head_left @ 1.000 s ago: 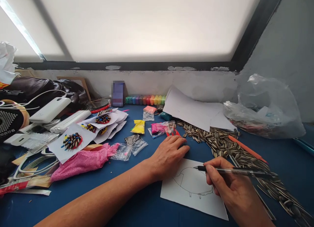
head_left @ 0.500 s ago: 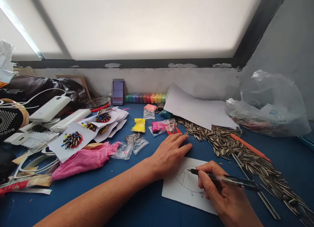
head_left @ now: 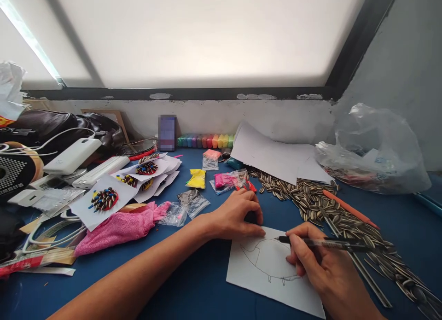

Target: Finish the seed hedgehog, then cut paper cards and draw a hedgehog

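Observation:
A sheet of white paper (head_left: 252, 290) lies on the blue table and bears a line drawing of a rounded animal body with small legs. My right hand (head_left: 321, 260) grips a black pen (head_left: 331, 242), its tip touching or just above the drawing's upper outline. My left hand (head_left: 238, 214) rests at the paper's upper left edge, fingers apart and bent, thumb on the sheet. Just beyond the left fingertips is a small red packet (head_left: 249, 186).
Sunflower seeds (head_left: 311, 205) spread along the right, with an orange stick (head_left: 350, 208) on them. Small bags of clay, including a yellow packet (head_left: 196, 178), lie in the middle. Seed-decorated papers (head_left: 103, 200) and a pink cloth (head_left: 120, 230) are left. A plastic bag (head_left: 376, 154) stands back right.
The pen tip has moved right along the upper outline. My left hand has shifted slightly and its fingers have bent more. More of the drawing shows, and the view has moved a little.

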The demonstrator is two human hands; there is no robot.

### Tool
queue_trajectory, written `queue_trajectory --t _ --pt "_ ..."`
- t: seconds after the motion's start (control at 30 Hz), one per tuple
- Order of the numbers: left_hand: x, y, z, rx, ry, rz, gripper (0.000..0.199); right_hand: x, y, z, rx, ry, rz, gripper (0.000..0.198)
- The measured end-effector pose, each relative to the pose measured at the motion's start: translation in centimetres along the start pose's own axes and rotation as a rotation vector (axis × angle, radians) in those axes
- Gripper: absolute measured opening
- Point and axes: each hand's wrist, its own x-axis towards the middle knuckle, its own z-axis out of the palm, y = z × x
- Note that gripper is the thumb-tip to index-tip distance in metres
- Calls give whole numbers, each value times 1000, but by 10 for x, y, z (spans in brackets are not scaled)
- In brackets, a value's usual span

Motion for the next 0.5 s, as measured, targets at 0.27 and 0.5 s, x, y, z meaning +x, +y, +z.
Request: queue_trajectory --t 0.27,0.5 --pt "0 1 1 -41 2 -30 14 0 -3 0 1 142 -20 31" --pt "-1 1 5 -33 36 -17 14 -5 -17 2 127 59 89 30"
